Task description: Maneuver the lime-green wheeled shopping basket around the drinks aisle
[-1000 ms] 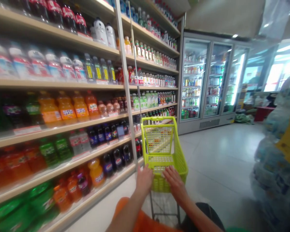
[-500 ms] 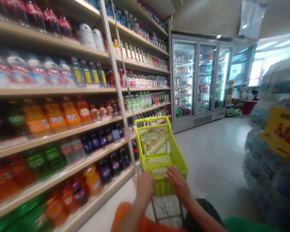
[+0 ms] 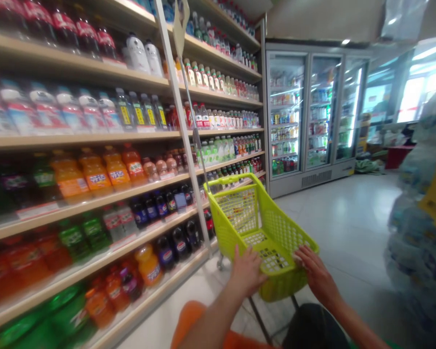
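Observation:
A lime-green shopping cart (image 3: 287,228) with a lattice basket stands in front of me, turned at an angle to the shelves. At the near left corner of its rim, my left hand (image 3: 246,269) is closed over the edge, thumb raised and fingers forward. My right hand (image 3: 318,274) grips the near right corner, its fingers curled over the rim. Nothing shows inside the basket. Dark legs of the cart's frame run down between my knees.
Shelves (image 3: 131,133) of bottled drinks fill the left side, with a white upright post (image 3: 183,126) near the cart. Glass-door fridges (image 3: 321,111) stand at the back. Wrapped bottle packs (image 3: 414,218) are stacked at the right. Pale floor (image 3: 356,208) lies between.
The cart's near end has swung to the right, so the basket now sits slanted. Both my hands have moved right with it, and the view has shifted slightly left.

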